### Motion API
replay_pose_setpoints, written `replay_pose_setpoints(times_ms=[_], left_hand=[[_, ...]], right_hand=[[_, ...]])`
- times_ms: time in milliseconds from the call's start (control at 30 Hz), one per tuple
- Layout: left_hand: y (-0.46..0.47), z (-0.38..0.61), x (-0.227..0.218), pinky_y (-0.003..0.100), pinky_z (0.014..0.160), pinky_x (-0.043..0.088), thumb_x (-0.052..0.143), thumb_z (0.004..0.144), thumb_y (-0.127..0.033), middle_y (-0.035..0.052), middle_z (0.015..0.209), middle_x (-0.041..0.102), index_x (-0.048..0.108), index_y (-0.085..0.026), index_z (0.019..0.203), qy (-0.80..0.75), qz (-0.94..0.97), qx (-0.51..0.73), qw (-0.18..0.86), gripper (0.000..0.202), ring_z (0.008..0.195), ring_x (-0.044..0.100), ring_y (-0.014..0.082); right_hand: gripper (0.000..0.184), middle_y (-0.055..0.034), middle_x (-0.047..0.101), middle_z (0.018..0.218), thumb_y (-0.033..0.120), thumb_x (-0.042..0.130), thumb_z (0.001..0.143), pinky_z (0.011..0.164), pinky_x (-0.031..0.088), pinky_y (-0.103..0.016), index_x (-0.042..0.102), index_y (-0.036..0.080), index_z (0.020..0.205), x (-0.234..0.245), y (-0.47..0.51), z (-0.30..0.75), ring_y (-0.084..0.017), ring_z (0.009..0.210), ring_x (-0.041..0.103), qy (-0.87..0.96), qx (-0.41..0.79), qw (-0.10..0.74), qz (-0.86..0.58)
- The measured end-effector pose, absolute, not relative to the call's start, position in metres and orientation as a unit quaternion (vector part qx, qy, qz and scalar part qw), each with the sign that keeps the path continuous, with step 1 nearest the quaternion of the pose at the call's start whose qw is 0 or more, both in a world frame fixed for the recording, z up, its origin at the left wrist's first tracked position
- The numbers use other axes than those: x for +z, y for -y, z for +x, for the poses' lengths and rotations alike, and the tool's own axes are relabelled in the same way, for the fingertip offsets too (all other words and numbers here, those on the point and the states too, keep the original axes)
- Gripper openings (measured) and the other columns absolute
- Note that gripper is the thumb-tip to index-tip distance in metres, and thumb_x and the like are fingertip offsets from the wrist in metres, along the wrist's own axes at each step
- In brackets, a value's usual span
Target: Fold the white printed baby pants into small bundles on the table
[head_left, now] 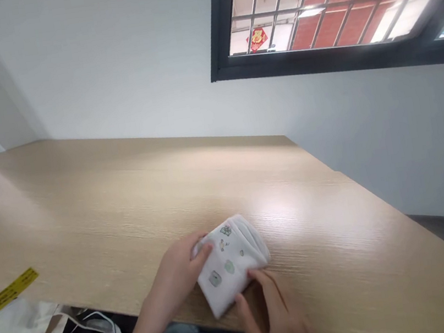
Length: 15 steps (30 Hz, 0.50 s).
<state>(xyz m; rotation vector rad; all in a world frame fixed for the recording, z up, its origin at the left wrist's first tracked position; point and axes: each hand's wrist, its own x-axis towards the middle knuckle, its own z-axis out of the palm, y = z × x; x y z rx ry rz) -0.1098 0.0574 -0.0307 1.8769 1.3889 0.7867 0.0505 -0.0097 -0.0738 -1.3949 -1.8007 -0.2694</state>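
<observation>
Two hands (touching) around folded sock (231,261)

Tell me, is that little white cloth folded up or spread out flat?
Folded up. The white cloth sits as a small thick bundle on the table, layered edges showing, with both hands touching it.

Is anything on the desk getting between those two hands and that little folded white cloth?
Nothing visible does. The left hand and right hand both already touch the folded white cloth, which lies on the wooden table. The yellow tape sits far off at the left edge.
</observation>
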Motion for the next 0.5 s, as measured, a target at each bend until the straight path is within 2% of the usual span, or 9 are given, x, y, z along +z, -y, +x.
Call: replay_pose_setpoints(times_ms=[100, 233, 367, 433, 500], left_hand=[[-0.035, -0.105, -0.038, 0.026, 0.069, 0.043, 0.050, 0.080, -0.037, 0.0037, 0.091, 0.064, 0.057, -0.018, 0.099, -0.547, 0.666, 0.305, 0.405, 0.028, 0.080, 0.057, 0.0183], [-0.016, -0.098, -0.041, 0.028, 0.067, 0.043, 0.049, 0.080, -0.038, 0.0053, 0.086, 0.063, 0.056, -0.016, 0.092, -0.595, 0.619, 0.312, 0.407, 0.026, 0.077, 0.057, 0.0194], [-0.017, -0.097, -0.042, 0.028, 0.071, 0.044, 0.044, 0.083, -0.041, 0.0073, 0.099, 0.062, 0.051, -0.017, 0.107, -0.569, 0.602, 0.360, 0.429, 0.035, 0.085, 0.058, 0.0191], [-0.019, -0.094, -0.042, 0.029, 0.069, 0.044, 0.041, 0.084, -0.042, 0.0079, 0.095, 0.062, 0.053, -0.016, 0.102, -0.585, 0.610, 0.345, 0.408, 0.033, 0.082, 0.059, 0.0195], [-0.020, -0.088, -0.042, 0.030, 0.065, 0.043, 0.040, 0.084, -0.040, 0.0078, 0.083, 0.063, 0.056, -0.015, 0.086, -0.605, 0.632, 0.302, 0.379, 0.029, 0.075, 0.058, 0.0204]], right_hand=[[0.032, -0.0134, 0.061, 0.094, 0.036, 0.044, 0.085, 0.069, 0.053, -0.036, 0.052, 0.011, 0.104, -0.068, -0.005, 0.056, -0.023, 0.085, 0.059, 0.699, -0.036, 0.387, -0.601], [0.034, -0.0137, 0.060, 0.096, 0.037, 0.043, 0.083, 0.076, 0.050, -0.043, 0.054, 0.011, 0.102, -0.063, -0.015, 0.060, -0.025, 0.090, 0.057, 0.692, 0.053, 0.369, -0.619], [0.037, -0.0119, 0.060, 0.101, 0.040, 0.041, 0.083, 0.077, 0.051, -0.039, 0.054, 0.015, 0.106, -0.060, -0.014, 0.065, -0.024, 0.094, 0.057, 0.677, 0.145, 0.352, -0.630], [0.038, -0.0109, 0.061, 0.102, 0.040, 0.041, 0.083, 0.074, 0.052, -0.036, 0.053, 0.016, 0.110, -0.060, -0.012, 0.070, -0.023, 0.092, 0.058, 0.675, 0.167, 0.347, -0.629], [0.040, -0.0102, 0.062, 0.101, 0.040, 0.042, 0.082, 0.070, 0.053, -0.034, 0.052, 0.016, 0.112, -0.061, -0.008, 0.080, -0.022, 0.089, 0.060, 0.675, 0.165, 0.345, -0.631]])
